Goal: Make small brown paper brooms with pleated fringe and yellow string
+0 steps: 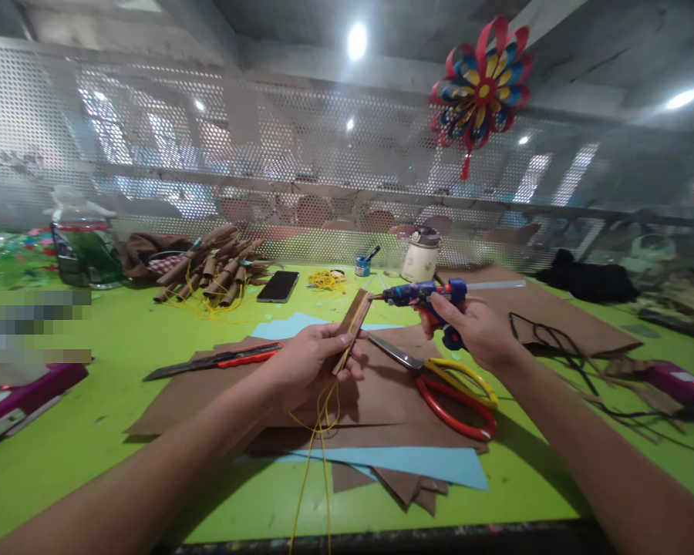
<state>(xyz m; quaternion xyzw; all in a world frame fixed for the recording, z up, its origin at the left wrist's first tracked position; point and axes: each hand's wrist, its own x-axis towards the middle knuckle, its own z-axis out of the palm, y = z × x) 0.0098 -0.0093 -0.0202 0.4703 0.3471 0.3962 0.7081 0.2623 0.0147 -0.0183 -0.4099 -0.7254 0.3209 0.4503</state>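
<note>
My left hand grips a narrow strip of brown paper, tilted up and away from me. A yellow cord runs along the strip and hangs in loops below my fingers toward the table edge. In my right hand is a blue hot glue gun, a clear glue stick poking out behind it. Its nozzle is at the strip's upper end; whether it touches I cannot tell. Beneath both hands lie brown paper sheets, with scissors with red and yellow handles and a red utility knife on them.
Beyond my hands are a phone, a yellow cord bundle, a small blue jar, a cream flask and tied brown paper rolls. Purple power strips lie left and right, near black cable.
</note>
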